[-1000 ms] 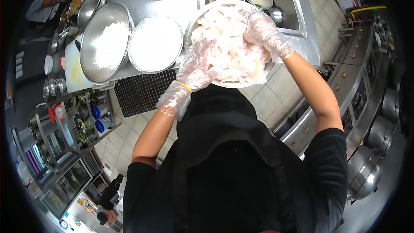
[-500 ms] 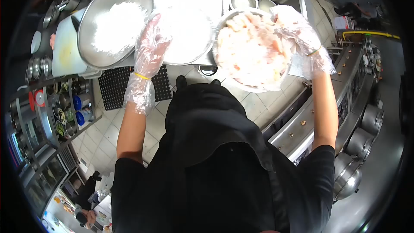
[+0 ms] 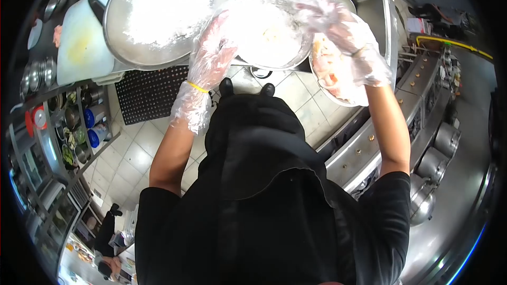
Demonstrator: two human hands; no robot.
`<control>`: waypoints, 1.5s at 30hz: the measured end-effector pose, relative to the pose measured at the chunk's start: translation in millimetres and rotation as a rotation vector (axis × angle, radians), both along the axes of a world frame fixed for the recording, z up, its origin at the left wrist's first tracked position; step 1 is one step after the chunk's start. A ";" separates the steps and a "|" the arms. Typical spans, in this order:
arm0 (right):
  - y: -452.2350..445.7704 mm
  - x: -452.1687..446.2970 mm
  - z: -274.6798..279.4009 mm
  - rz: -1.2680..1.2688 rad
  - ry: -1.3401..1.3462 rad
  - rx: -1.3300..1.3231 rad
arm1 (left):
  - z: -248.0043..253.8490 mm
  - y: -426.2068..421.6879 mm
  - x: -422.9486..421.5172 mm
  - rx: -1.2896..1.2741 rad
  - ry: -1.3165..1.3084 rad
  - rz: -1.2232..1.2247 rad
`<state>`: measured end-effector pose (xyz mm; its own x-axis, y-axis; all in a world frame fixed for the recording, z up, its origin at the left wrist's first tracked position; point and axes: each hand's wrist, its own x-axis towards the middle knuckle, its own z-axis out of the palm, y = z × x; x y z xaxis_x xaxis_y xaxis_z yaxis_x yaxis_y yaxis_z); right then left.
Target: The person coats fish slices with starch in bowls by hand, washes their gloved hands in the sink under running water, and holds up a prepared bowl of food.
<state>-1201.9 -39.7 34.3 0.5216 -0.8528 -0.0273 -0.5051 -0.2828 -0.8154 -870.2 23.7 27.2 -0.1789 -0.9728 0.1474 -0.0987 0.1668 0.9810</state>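
Note:
Clear plastic gloves cover both hands. My left hand (image 3: 212, 55) is closed at the left rim of a metal bowl of white powder (image 3: 259, 47), partly washed out by glare. A pale yellowish patch, perhaps a piece of meat, shows on the powder. Over that bowl's right edge is my right hand (image 3: 346, 29), its fingers smeared by motion; what they hold, if anything, cannot be made out. Beneath my right wrist, a bowl of pale raw meat pieces (image 3: 331, 71) is partly hidden. A larger metal bowl (image 3: 119, 26) with white powder stands to the left.
A stained cutting board (image 3: 84, 47) lies at the far left. Behind the meat bowl are a metal sink (image 3: 369, 13) and small round containers. A stove (image 3: 369, 137) runs along the right. A black mat (image 3: 150, 92) covers part of the tiled floor. Another person (image 3: 105, 237) is at lower left.
My right hand has moved left from the raw meat to the powder bowl, where a pale patch now shows. My left hand stays at the rim. The whole view has shifted.

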 end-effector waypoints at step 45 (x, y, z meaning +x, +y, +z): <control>-11.4 52.3 -23.5 0.239 0.600 -0.330 | -15.0 -40.6 127.4 0.016 -0.475 0.423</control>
<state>-1149.6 -51.1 10.8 0.6708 -0.7306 -0.1279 -0.7323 -0.6251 -0.2700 -742.8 -17.0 12.2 0.1787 -0.9752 0.1309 -0.5776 0.0037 0.8163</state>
